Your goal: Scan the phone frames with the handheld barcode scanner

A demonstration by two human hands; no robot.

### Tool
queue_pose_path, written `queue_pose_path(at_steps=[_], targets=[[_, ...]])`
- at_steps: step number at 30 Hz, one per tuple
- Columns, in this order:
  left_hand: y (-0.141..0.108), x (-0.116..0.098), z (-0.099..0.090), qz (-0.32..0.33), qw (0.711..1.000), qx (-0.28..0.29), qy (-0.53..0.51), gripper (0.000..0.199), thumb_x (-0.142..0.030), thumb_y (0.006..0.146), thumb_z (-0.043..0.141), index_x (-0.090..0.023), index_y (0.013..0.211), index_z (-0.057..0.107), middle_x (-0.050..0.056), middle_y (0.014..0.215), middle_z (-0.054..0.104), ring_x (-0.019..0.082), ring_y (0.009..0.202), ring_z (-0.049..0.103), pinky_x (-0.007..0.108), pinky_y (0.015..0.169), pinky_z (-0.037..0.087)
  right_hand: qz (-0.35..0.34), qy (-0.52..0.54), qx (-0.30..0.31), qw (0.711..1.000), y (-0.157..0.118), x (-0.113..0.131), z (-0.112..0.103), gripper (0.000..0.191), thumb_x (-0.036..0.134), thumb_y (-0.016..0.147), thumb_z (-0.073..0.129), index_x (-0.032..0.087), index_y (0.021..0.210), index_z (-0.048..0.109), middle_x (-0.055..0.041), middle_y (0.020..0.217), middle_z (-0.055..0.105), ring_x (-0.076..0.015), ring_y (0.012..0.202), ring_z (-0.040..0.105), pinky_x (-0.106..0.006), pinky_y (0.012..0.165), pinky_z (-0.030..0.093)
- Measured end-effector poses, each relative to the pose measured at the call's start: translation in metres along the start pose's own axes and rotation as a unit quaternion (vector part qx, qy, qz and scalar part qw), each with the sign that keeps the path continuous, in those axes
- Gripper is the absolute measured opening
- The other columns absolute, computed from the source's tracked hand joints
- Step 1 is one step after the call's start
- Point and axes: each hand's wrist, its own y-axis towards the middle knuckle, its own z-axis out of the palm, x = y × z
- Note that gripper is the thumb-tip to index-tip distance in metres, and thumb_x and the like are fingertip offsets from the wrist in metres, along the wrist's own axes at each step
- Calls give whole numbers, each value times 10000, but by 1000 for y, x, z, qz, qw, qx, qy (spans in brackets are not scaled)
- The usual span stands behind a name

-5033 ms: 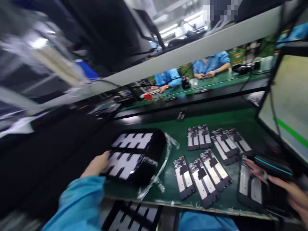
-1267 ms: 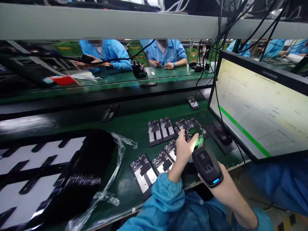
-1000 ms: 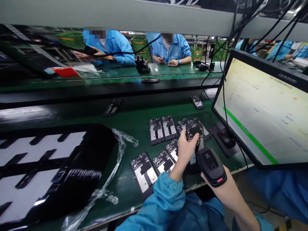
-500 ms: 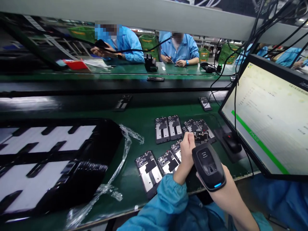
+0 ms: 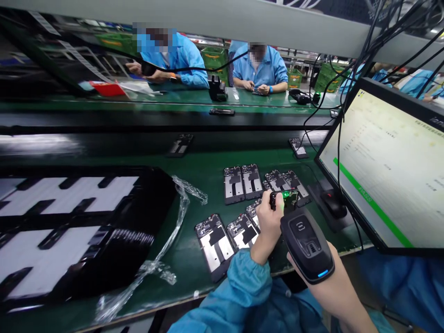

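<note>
My left hand (image 5: 271,221) is closed round the edge of an opened phone (image 5: 290,199) with its circuit board showing. Green light falls on that board. Closed beneath a black barcode scanner (image 5: 307,245), my right hand (image 5: 328,263) holds it with the head towards the phone; a blue light glows at its near end, and most of the fingers are hidden. More opened phones lie about my hands: one at the front left (image 5: 214,245), another beside it (image 5: 243,231), a pair (image 5: 243,182) farther back, and several behind the held one (image 5: 296,185).
A monitor (image 5: 388,171) showing PASS stands at the right, with a mouse (image 5: 333,204) before it. Black cables (image 5: 342,92) hang in front. At the left lies a black tray (image 5: 149,222) with crumpled clear wrap (image 5: 166,249) along its side. Co-workers in blue sit across the bench.
Green light has come on over the held phone's board. The scanner has shifted slightly right and down. Across the bench, a co-worker's hands have moved.
</note>
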Motion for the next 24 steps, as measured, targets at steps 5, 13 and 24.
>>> queue_pose_path(at_steps=[5, 13, 24], targets=[[8, 5, 2, 29, 999, -32, 2, 306, -355, 909, 523, -216, 678, 379, -67, 531, 342, 98, 485, 340, 235, 517, 260, -16, 22, 9, 1000, -6, 1, -4, 103, 199, 730, 677, 178, 830, 669, -48, 761, 752, -223, 668, 707, -285, 589, 599], [7, 7, 1, 60, 997, -52, 13, 250, -358, 891, 543, -207, 704, 474, -58, 531, 401, 95, 474, 371, 224, 499, 279, -12, 43, 8, 999, -13, -7, -8, 132, 227, 746, 695, 203, 874, 671, -52, 812, 767, -238, 710, 729, -313, 615, 624], [-2, 1, 2, 158, 986, -45, -21, 179, -327, 903, 523, -192, 787, 542, -36, 602, 524, 89, 502, 489, 191, 525, 387, 55, 65, -55, 995, -22, -17, -13, 312, 382, 721, 765, 208, 961, 667, -71, 896, 766, -286, 820, 735, -407, 734, 624]])
